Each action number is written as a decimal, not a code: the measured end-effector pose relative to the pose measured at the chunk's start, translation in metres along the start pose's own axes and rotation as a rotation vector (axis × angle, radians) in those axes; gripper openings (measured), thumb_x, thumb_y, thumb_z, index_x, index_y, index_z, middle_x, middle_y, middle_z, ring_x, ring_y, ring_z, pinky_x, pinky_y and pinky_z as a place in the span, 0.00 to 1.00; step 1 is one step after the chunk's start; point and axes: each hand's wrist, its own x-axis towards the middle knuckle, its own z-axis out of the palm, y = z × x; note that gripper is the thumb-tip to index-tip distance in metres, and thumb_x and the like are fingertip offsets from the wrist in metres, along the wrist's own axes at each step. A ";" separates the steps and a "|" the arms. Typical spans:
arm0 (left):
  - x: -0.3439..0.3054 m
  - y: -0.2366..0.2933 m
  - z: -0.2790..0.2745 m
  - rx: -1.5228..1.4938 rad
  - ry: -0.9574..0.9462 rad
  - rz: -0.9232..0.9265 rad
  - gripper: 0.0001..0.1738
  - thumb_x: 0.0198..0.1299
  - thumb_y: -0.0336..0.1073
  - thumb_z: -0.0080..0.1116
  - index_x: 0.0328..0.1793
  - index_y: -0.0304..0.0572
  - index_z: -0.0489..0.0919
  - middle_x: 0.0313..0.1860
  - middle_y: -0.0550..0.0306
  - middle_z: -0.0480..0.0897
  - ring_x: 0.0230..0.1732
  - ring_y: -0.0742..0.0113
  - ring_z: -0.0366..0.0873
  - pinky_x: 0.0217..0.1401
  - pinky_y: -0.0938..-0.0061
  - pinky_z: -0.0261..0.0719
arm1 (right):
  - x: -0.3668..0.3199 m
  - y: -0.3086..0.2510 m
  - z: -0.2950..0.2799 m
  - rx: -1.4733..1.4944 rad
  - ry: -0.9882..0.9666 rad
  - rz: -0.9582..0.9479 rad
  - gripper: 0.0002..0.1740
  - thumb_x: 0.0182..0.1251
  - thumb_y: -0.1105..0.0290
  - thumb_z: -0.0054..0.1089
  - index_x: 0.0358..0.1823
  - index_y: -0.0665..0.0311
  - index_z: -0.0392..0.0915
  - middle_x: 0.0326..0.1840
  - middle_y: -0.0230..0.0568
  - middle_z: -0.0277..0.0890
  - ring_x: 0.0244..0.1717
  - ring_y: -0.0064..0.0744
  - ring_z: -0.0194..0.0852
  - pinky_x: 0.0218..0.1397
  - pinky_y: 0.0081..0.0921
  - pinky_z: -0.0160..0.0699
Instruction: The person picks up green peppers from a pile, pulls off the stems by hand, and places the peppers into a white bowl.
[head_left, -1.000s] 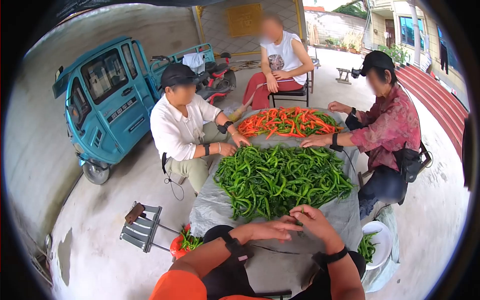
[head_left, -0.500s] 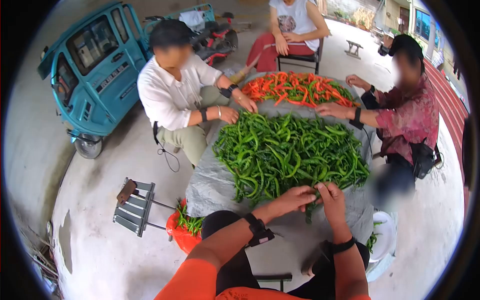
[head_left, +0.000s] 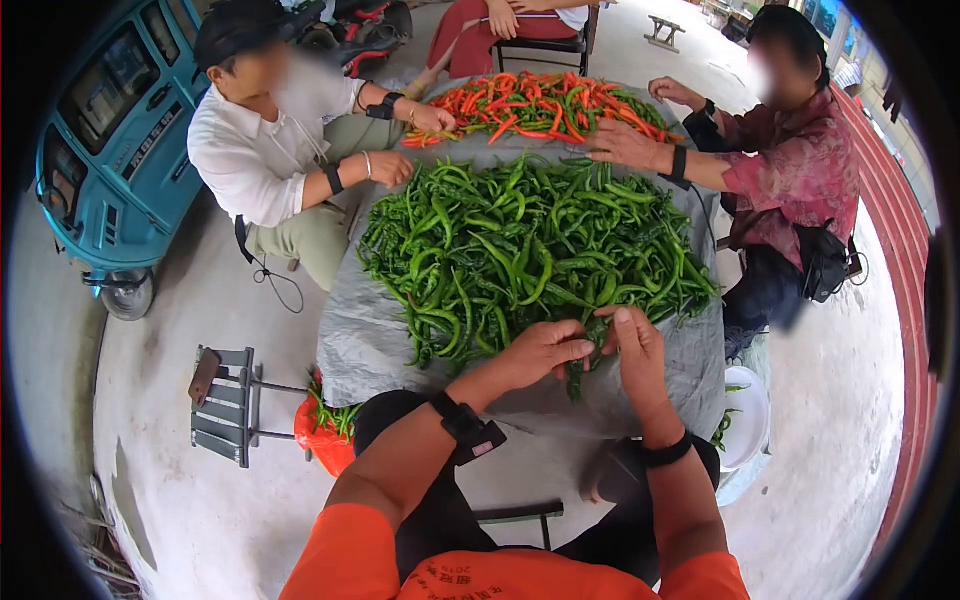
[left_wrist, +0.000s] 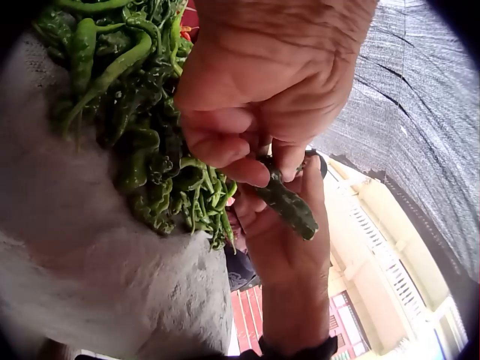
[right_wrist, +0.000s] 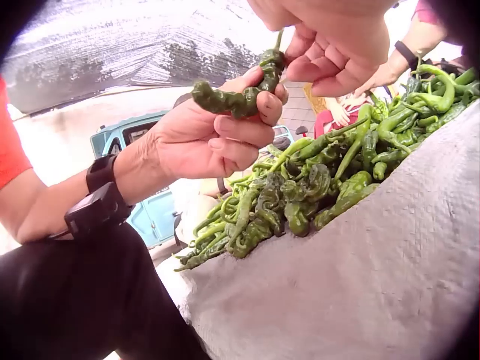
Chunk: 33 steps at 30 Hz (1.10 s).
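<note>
A dark, wrinkled green pepper (right_wrist: 238, 102) is held between the thumb and curled fingers of my left hand (right_wrist: 206, 139), over the near edge of the green pepper pile (head_left: 530, 250). My right hand (head_left: 638, 360) is close beside it, thumb and forefinger at the pepper's stem end; in the right wrist view the thin stem (right_wrist: 279, 39) runs up to these fingers. The left wrist view shows the pepper's lower end (left_wrist: 296, 214) sticking out below my left fingers, with the right hand (left_wrist: 285, 240) behind.
Red peppers (head_left: 540, 105) lie at the table's far side on a grey sheet (head_left: 350, 345). People sit left, right and behind the table. A red bag (head_left: 325, 435) of peppers and slatted stool (head_left: 222, 405) stand left; a white basin (head_left: 748, 420) stands right.
The head view has tilted down and shifted, so the table looks nearer. My hands, loosely spread and partly overlapping a second ago, have come together around the dark pepper.
</note>
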 end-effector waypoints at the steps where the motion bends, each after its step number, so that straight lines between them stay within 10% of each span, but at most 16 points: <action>1: 0.001 0.002 -0.001 0.000 0.081 0.022 0.15 0.68 0.45 0.58 0.46 0.39 0.79 0.32 0.63 0.83 0.23 0.79 0.72 0.26 0.81 0.71 | 0.000 -0.003 0.000 0.039 -0.004 -0.002 0.19 0.78 0.58 0.48 0.45 0.68 0.80 0.34 0.33 0.75 0.27 0.18 0.69 0.31 0.17 0.70; 10: 0.037 0.010 -0.013 0.011 0.642 0.229 0.23 0.67 0.37 0.61 0.62 0.29 0.72 0.26 0.65 0.76 0.22 0.80 0.72 0.21 0.84 0.70 | 0.004 -0.002 0.001 -0.061 0.051 0.038 0.21 0.79 0.56 0.44 0.48 0.68 0.78 0.35 0.34 0.75 0.28 0.19 0.69 0.34 0.18 0.70; 15: 0.057 0.003 -0.012 0.117 0.739 0.532 0.24 0.65 0.27 0.58 0.68 0.36 0.70 0.64 0.51 0.67 0.41 0.75 0.79 0.38 0.82 0.77 | 0.003 0.004 0.004 -0.133 -0.001 0.027 0.17 0.78 0.61 0.47 0.49 0.67 0.78 0.37 0.34 0.77 0.28 0.18 0.70 0.33 0.17 0.71; 22: 0.040 0.014 -0.050 0.493 1.170 0.629 0.24 0.57 0.16 0.51 0.61 0.39 0.74 0.54 0.48 0.71 0.41 0.62 0.72 0.45 0.72 0.74 | 0.000 0.004 0.006 -0.253 -0.025 -0.060 0.10 0.74 0.68 0.53 0.48 0.66 0.79 0.38 0.33 0.77 0.30 0.18 0.73 0.33 0.17 0.75; 29: 0.033 -0.071 -0.151 0.560 1.137 0.099 0.24 0.59 0.28 0.56 0.64 0.39 0.73 0.61 0.42 0.71 0.60 0.48 0.73 0.56 0.60 0.76 | -0.002 0.011 0.005 -0.352 -0.027 -0.165 0.07 0.69 0.76 0.57 0.46 0.63 0.79 0.38 0.37 0.76 0.28 0.23 0.74 0.32 0.21 0.73; 33: 0.021 -0.055 -0.132 1.040 0.996 -0.229 0.26 0.65 0.36 0.57 0.70 0.49 0.69 0.67 0.48 0.67 0.49 0.50 0.81 0.47 0.56 0.81 | -0.003 0.008 0.005 -0.386 -0.041 -0.152 0.07 0.68 0.76 0.57 0.46 0.61 0.79 0.38 0.38 0.77 0.29 0.28 0.76 0.34 0.23 0.74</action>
